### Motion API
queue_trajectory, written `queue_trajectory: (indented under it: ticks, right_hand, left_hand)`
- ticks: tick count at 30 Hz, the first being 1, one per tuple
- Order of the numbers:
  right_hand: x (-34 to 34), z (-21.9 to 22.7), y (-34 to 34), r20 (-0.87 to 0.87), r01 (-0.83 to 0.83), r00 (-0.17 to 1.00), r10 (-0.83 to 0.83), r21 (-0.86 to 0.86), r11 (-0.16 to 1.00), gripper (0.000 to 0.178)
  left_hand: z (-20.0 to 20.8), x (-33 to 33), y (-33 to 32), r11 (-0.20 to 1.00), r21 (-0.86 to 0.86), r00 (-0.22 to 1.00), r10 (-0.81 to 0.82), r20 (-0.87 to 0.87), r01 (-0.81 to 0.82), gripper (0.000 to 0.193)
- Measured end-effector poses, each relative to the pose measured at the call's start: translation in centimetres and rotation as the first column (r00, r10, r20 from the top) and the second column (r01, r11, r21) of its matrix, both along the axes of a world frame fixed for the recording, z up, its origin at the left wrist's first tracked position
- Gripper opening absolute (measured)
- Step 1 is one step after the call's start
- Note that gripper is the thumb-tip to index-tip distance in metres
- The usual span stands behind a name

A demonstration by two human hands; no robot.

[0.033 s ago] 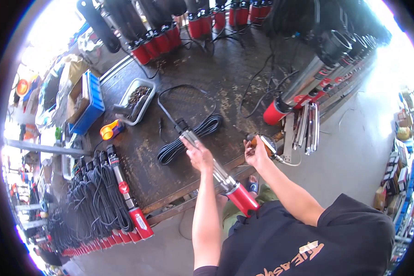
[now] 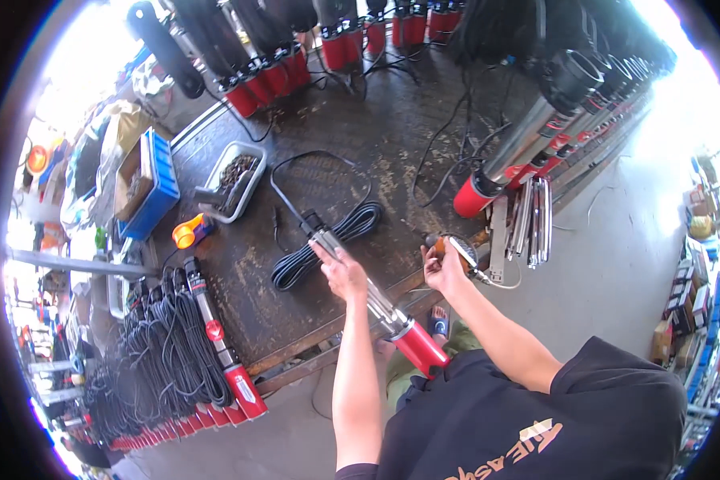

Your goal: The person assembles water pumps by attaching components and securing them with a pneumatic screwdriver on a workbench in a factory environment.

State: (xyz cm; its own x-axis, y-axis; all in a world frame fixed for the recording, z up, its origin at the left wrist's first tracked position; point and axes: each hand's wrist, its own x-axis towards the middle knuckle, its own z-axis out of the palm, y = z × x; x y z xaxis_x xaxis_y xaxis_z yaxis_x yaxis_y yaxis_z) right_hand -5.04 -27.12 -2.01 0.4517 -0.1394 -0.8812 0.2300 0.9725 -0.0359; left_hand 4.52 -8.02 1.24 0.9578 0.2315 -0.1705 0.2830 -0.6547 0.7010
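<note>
Red-and-steel tube (image 2: pixel 382 307) sits gripped in my left hand (image 2: pixel 344 276), slanting over the bench edge (image 2: pixel 296 350) toward my shirt (image 2: pixel 576 400), right hand (image 2: pixel 444 269) wrapped round an orange tool (image 2: pixel 463 251), nothing visibly changed since last frame, so work likely holds mid-step.

Two hands (image 2: pixel 346 278), one red-and-silver cylinder (image 2: pixel 420 348), one orange hand tool (image 2: pixel 466 251)
One black cable coil (image 2: pixel 294 270), one blue bin (image 2: pixel 162 192), one white tray (image 2: pixel 254 184); many red-ended cylinders (image 2: pixel 244 390) besides (too closely overlapped to count).
</note>
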Motion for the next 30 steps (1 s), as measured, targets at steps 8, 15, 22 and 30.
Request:
queue_trajectory:
  ticks: [8,15,22,30]
  right_hand:
    - [0.8,3.4,2.5,-0.087,0.271,0.951,-0.297,-0.232,0.934,0.032]
    - [3.6,21.0,7.0,0.237,0.267,0.964,-0.123,-0.845,0.463,0.051]
    - [9.7,21.5,6.6,0.202,0.237,0.969,0.14,-0.919,-0.314,0.065]
    - [14.0,20.4,9.8,0.245,0.477,0.832,0.498,-0.773,-0.417,0.07]
  left_hand:
    - [-1.6,0.4,0.1,1.0,0.003,0.999,-0.021,0.04,0.02,0.066]
    - [-1.1,-0.1,-0.3,0.99,-0.123,0.993,-0.058,0.102,0.071,0.065]
    - [4.9,-0.2,-3.4,0.971,-0.18,0.984,-0.134,0.12,0.155,0.084]
    - [-0.7,0.4,0.0,0.999,-0.052,1.0,0.01,0.011,-0.01,0.071]
